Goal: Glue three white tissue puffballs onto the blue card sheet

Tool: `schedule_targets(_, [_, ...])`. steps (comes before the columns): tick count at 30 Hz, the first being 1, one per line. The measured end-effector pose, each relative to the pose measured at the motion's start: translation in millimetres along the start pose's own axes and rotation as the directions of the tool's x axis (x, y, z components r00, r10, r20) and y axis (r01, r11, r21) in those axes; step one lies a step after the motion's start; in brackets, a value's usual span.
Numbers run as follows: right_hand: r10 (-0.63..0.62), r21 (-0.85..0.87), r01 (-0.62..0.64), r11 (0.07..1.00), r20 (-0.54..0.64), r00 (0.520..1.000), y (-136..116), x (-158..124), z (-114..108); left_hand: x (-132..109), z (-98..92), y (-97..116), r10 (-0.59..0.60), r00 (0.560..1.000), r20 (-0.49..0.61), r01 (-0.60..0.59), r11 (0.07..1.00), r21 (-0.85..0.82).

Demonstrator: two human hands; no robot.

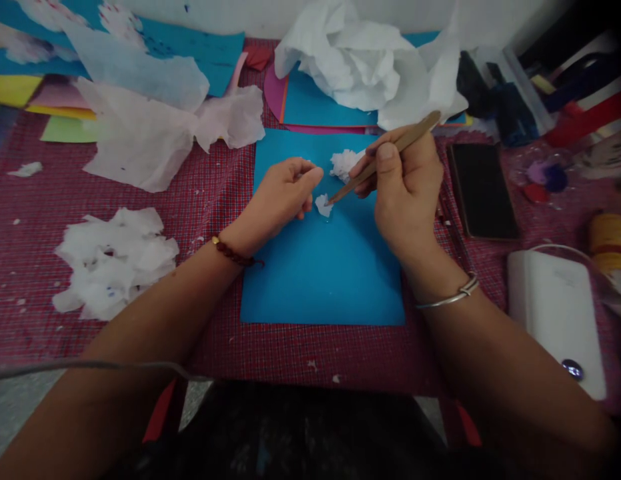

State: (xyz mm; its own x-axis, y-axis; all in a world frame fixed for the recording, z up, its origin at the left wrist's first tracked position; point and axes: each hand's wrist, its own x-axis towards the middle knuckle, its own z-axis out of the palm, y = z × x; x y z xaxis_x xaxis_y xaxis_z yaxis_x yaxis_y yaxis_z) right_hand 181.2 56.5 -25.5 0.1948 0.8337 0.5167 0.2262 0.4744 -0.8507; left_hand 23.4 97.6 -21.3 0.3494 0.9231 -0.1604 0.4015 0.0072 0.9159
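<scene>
My right hand (403, 180) is closed around a light-brown wooden stick (415, 133) that narrows toward its lower end. The stick's tip touches a small crumpled scrap of white tissue paper (323, 205) on a blue sheet of paper (323, 273). A tiny shiny spot shows just below the scrap. My left hand (285, 190) hovers left of the scrap, thumb against curled fingers; whatever they may pinch is hidden. Behind the stick, partly covered by my right fingers, a ruffled white tissue clump (344, 164) sits near the sheet's upper edge.
Torn white tissue pieces (120, 260) lie in a pile at left. Larger tissue sheets (145, 133) and a crumpled white heap (350, 60) are at the back. A phone (483, 190) and a white box-like device (555, 313) stand right. A cable (100, 364) crosses the front left.
</scene>
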Motion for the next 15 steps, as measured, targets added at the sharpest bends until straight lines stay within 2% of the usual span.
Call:
schedule_targets(3, [0.003,-0.009,-0.003,1.0,-0.005,1.0,2,1,0,-1,-3.7,-3,0.002,1.0,0.024,0.0,0.998,-0.067])
schedule_targets(5, [0.007,-0.009,-0.007,1.0,-0.014,1.0,5,1,0,-4,-8.4,-5,0.074,0.993,0.087,-0.066,0.994,-0.091])
schedule_targets(8, [0.025,0.018,-0.024,1.0,-0.047,0.999,10,1,-2,-12,-16.6,-10,0.229,0.954,0.192,-0.219,0.973,-0.069])
schedule_targets(12, [0.047,0.104,-0.034,0.994,-0.128,0.991,12,-1,-7,-17,-20.9,-18,0.403,0.892,0.205,-0.436,0.885,0.16])
schedule_targets(15, [0.039,0.134,-0.016,0.991,-0.174,0.984,12,-1,-10,-17,-18.3,-23,0.475,0.853,0.216,-0.521,0.77,0.368])
